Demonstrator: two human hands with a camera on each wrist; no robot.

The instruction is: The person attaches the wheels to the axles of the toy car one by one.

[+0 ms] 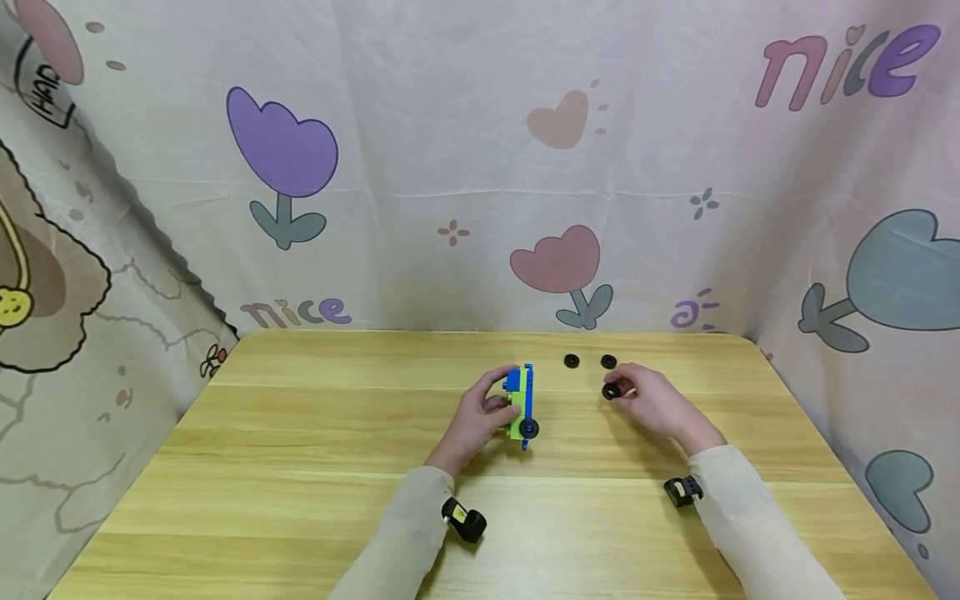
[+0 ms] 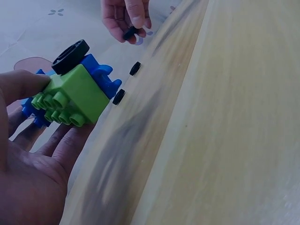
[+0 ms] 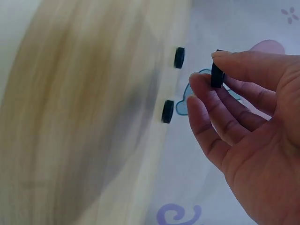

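My left hand [image 1: 477, 422] grips a toy car [image 1: 519, 404] built of green and blue bricks, held on its side above the table. One black wheel [image 2: 70, 56] is fitted on the car; green studs face the palm in the left wrist view. To the right, my right hand [image 1: 654, 402] pinches a loose black wheel [image 3: 217, 70] between thumb and fingertips, raised over the table. Two more black wheels lie behind it on the tabletop, a left one [image 1: 572, 361] and a right one [image 1: 608, 362].
The wooden table [image 1: 300, 467] ends at a printed cloth backdrop [image 1: 420, 150] just behind the loose wheels. Cloth also hangs along the left and right sides. A black wrist camera [image 1: 465, 522] sits on the left sleeve, another [image 1: 682, 492] on the right.
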